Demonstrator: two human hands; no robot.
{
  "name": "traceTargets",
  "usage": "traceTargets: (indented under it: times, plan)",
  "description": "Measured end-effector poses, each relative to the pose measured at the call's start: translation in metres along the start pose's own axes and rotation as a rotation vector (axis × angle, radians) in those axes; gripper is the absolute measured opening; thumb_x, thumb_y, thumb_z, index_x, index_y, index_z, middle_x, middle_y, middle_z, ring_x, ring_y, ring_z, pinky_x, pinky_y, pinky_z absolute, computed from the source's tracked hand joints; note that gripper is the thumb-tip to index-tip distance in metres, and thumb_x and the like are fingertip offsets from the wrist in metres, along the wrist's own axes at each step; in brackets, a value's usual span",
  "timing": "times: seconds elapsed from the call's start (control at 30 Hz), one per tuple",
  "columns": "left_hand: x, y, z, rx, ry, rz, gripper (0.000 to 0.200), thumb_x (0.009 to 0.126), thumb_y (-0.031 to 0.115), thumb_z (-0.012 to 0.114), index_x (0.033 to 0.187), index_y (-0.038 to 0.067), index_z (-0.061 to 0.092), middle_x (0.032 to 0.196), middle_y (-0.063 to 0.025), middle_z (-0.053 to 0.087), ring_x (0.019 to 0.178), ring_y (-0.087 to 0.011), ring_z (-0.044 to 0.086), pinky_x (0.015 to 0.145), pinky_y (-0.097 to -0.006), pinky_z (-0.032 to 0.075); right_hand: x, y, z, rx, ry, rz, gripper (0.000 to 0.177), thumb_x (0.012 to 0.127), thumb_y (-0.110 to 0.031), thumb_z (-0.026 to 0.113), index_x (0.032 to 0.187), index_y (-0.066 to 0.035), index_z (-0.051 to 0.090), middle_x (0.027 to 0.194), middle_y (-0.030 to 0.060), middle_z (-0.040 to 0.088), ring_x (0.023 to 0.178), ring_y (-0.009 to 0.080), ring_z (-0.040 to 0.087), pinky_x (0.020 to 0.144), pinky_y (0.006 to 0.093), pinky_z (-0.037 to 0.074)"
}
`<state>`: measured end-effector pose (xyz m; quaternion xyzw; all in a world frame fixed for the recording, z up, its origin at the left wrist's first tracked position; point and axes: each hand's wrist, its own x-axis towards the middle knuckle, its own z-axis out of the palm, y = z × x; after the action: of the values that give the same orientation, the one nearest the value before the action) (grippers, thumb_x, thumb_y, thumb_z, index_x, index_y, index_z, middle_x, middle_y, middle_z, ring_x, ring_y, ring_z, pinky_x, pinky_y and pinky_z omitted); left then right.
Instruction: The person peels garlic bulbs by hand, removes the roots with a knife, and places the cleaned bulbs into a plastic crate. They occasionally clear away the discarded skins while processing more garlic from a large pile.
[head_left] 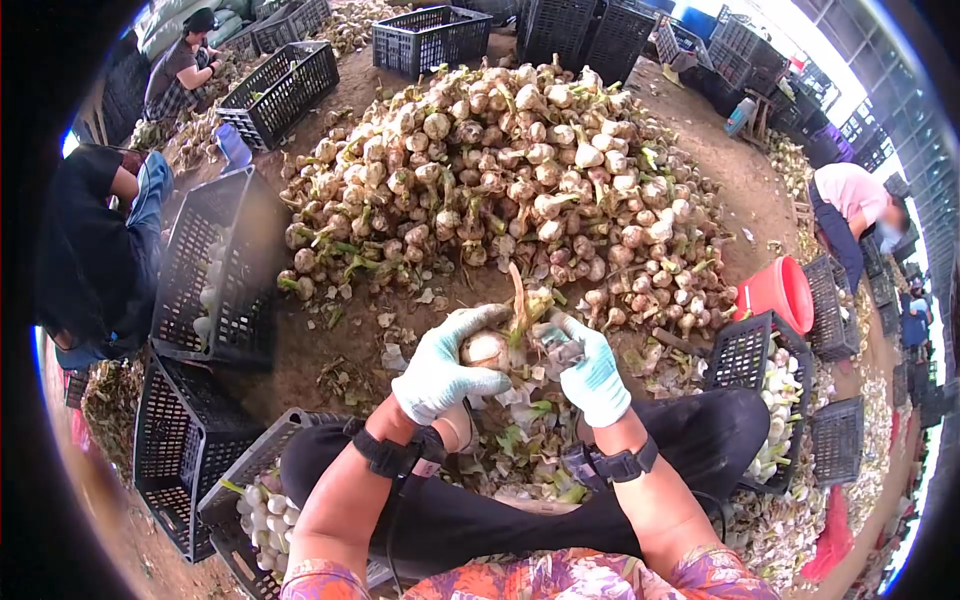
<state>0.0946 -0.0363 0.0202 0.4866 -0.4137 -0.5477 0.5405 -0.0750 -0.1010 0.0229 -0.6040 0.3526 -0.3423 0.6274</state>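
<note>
In front of my lap, my left hand point(455, 365) in a pale glove is closed around a garlic bulb point(486, 351). A dry brown leaf point(518, 305) and a greenish stalk rise from the bulb between my hands. My right hand point(590, 372), gloved too, is curled with its fingers pinched beside the stalk. Its fingertips look dark and dirty; what they grip is hidden. Beneath both hands, peeled skins and leaf scraps point(520, 440) litter the ground. Beyond them rises a large heap of unpeeled garlic point(500, 170).
Black crates stand at my left point(215, 270), and one at my right holds trimmed garlic point(780, 400). White bulbs point(268, 522) lie in a crate by my left knee. A red bucket point(775, 296) sits right of the heap. Other people sit at left and right.
</note>
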Motion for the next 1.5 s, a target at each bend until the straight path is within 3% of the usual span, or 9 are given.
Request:
traceTargets:
  times: [0.13, 0.3, 0.6, 0.67, 0.93, 1.07, 1.27, 1.43, 1.5]
  plan:
    - [0.001, -0.001, 0.003, -0.025, -0.053, -0.001, 0.068, 0.052, -0.002, 0.07, 0.116, -0.001, 0.048, 0.108, -0.0043, 0.051, 0.097, -0.0135, 0.049, 0.087, -0.0264, 0.039, -0.006, 0.016, 0.009, -0.513, 0.101, -0.267, 0.035, 0.056, 0.004, 0.056, 0.09, 0.005, 0.051, 0.075, 0.0168, 0.055, 0.068, 0.0246, 0.057, 0.06, 0.0303, 0.045]
    - [-0.006, 0.012, -0.004, -0.197, -0.142, -0.158, 0.065, 0.053, -0.003, 0.066, 0.116, 0.0, 0.049, 0.104, -0.0041, 0.054, 0.09, -0.0122, 0.053, 0.081, -0.0251, 0.042, 0.01, 0.032, -0.008, -0.778, -0.105, -0.54, 0.024, 0.069, 0.003, 0.05, 0.093, -0.001, 0.054, 0.079, 0.0183, 0.057, 0.073, 0.0368, 0.055, 0.063, 0.0392, 0.046]
    - [0.006, -0.013, -0.001, 0.394, -0.106, 0.186, 0.065, 0.052, 0.004, 0.068, 0.115, 0.006, 0.051, 0.117, -0.0069, 0.045, 0.103, -0.0184, 0.048, 0.088, -0.0277, 0.038, 0.002, 0.034, -0.017, 0.345, -0.218, 0.179, 0.021, 0.08, -0.009, 0.055, 0.097, 0.003, 0.055, 0.086, 0.0079, 0.063, 0.079, 0.0156, 0.06, 0.069, 0.0253, 0.047]
    - [0.006, -0.016, 0.001, 0.354, -0.086, 0.183, 0.066, 0.054, 0.005, 0.067, 0.117, 0.003, 0.048, 0.114, -0.0097, 0.048, 0.102, -0.0199, 0.05, 0.086, -0.0282, 0.04, 0.0, 0.001, -0.002, -0.499, -0.078, -0.263, 0.018, 0.076, -0.004, 0.055, 0.093, 0.003, 0.057, 0.08, 0.0084, 0.063, 0.075, 0.0149, 0.059, 0.066, 0.0254, 0.047]
    - [0.022, -0.027, -0.009, -1.007, -0.534, -0.421, 0.081, 0.061, 0.023, 0.072, 0.127, 0.0, 0.03, 0.112, -0.0134, 0.049, 0.099, -0.0197, 0.05, 0.081, -0.0278, 0.045, -0.003, -0.001, 0.002, -0.133, 0.175, -0.1, 0.024, 0.073, 0.007, 0.045, 0.094, 0.005, 0.057, 0.079, 0.0094, 0.062, 0.071, 0.0095, 0.054, 0.064, 0.0222, 0.043]
    - [0.003, -0.009, 0.015, 0.557, 0.168, 0.348, 0.093, 0.053, 0.015, 0.078, 0.129, 0.001, 0.026, 0.121, -0.01, 0.041, 0.104, -0.0177, 0.044, 0.09, -0.0303, 0.037, -0.001, 0.001, 0.009, -0.285, 0.312, -0.031, 0.024, 0.073, 0.005, 0.043, 0.092, 0.007, 0.057, 0.081, 0.0132, 0.062, 0.073, 0.0185, 0.058, 0.07, 0.0279, 0.046]
    - [0.019, -0.008, -0.001, -0.923, 0.211, -0.314, 0.042, 0.084, 0.04, 0.049, 0.107, 0.005, 0.049, 0.094, -0.0085, 0.058, 0.079, -0.0207, 0.059, 0.065, -0.0326, 0.05, -0.011, -0.007, 0.02, 0.016, 0.097, -0.148, 0.022, 0.078, 0.002, 0.045, 0.096, 0.007, 0.056, 0.076, 0.0019, 0.06, 0.065, 0.0063, 0.052, 0.059, 0.019, 0.042]
    - [0.018, -0.021, 0.0, -0.759, 0.204, -0.279, 0.038, 0.083, 0.035, 0.053, 0.107, 0.005, 0.051, 0.096, -0.0074, 0.059, 0.081, -0.0181, 0.058, 0.07, -0.0319, 0.05, -0.01, 0.009, 0.01, -0.145, 0.16, -0.055, 0.025, 0.077, -0.005, 0.054, 0.099, 0.007, 0.051, 0.081, 0.0058, 0.061, 0.072, 0.0114, 0.058, 0.066, 0.024, 0.047]
    - [0.017, -0.029, 0.01, -0.17, 0.378, 0.228, 0.034, 0.082, 0.018, 0.056, 0.111, 0.002, 0.047, 0.098, -0.0085, 0.057, 0.082, -0.0186, 0.058, 0.072, -0.0294, 0.049, -0.015, 0.01, 0.012, -0.182, 0.159, -0.128, 0.022, 0.076, -0.003, 0.051, 0.096, 0.007, 0.052, 0.077, 0.004, 0.06, 0.067, 0.0095, 0.056, 0.061, 0.0214, 0.045]
